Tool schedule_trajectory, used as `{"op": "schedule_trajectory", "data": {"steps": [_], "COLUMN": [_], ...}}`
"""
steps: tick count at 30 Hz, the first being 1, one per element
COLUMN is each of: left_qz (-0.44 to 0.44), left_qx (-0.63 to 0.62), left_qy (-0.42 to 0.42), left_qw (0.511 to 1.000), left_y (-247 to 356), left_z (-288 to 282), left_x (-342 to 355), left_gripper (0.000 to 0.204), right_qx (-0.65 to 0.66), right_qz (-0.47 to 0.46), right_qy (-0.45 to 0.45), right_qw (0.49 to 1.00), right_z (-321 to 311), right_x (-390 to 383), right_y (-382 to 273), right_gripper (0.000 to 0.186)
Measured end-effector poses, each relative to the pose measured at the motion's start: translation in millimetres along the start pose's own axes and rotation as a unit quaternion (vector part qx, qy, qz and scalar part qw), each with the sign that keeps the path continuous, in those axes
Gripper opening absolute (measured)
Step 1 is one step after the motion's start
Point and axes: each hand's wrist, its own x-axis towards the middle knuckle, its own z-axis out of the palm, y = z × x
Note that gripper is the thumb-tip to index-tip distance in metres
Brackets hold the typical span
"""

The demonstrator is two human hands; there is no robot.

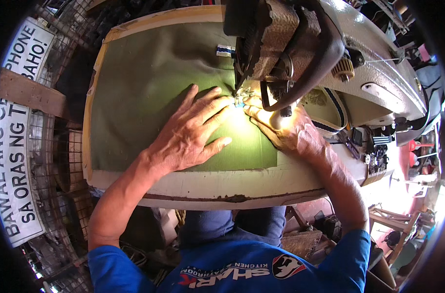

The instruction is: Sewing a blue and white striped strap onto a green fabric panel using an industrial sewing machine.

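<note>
A large dark green cloth (149,93) lies flat on the sewing machine's table. My left hand (190,129) rests on it palm down, fingers spread, with the index fingertip beside the needle and presser foot (238,93). On the other side of the foot, my right hand (295,129) is laid on the cloth with its fingers stretched toward the needle; a black lever covers part of it. A tiny light-blue piece (239,104) sits between the fingertips, too small to make out. Farther back, a short blue-and-white striped ribbon (226,50) lies on the cloth.
The sewing machine (374,53) stands over the right side of the table, its lamp lighting the needle. A striped strap (337,110) loops under its arm. Small tools and bobbin parts (376,158) lie at the table's right edge. Wire mesh (61,161) and a white sign (14,171) are at left.
</note>
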Motion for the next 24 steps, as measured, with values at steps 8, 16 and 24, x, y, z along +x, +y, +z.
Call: {"op": "schedule_trajectory", "data": {"steps": [8,16,24], "left_qz": [-0.005,-0.011,-0.010], "left_qx": [-0.011,0.001,-0.012], "left_qy": [-0.004,-0.023,-0.015], "left_qw": [1.000,1.000,1.000], "left_y": [-10,-12,-18], "left_z": [-1,1,2], "left_x": [10,8,9], "left_gripper": [0.046,0.047,0.052], "right_qx": [-0.004,-0.070,-0.339], "right_qz": [0.037,0.211,0.382], "right_qy": [-0.017,-0.008,0.122], "right_qw": [0.999,0.975,0.851], "right_z": [-12,-127,-333], "right_x": [15,-60,-105], "right_y": [-2,-46,122], "right_gripper": [0.009,0.026,0.032]}}
